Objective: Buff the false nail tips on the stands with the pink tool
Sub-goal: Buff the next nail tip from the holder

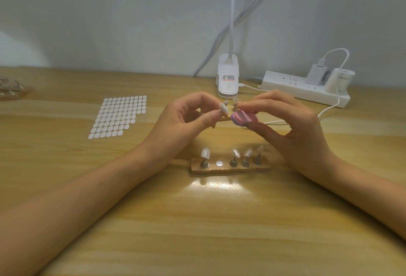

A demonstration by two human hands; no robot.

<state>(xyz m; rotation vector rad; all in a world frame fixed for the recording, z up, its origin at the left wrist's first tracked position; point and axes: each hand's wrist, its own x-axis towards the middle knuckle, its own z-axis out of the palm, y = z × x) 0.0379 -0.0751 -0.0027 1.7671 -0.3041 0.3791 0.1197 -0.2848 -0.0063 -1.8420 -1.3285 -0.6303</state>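
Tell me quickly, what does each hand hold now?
Left hand: pinches a false nail tip.
Right hand: grips the pink tool.

**A:** Where does my single view look from?

**B:** From the person's head. On my screen it faces forward and down, across the worktop (197,220) to the wall (109,12) behind it.

**A:** How near is it?

**B:** Near. The left hand (175,119) and right hand (292,126) fill the middle of my frame. The wide lens takes in the worktop from side to side. The lamp base (228,78) and the power strip (303,88) show small by the wall.
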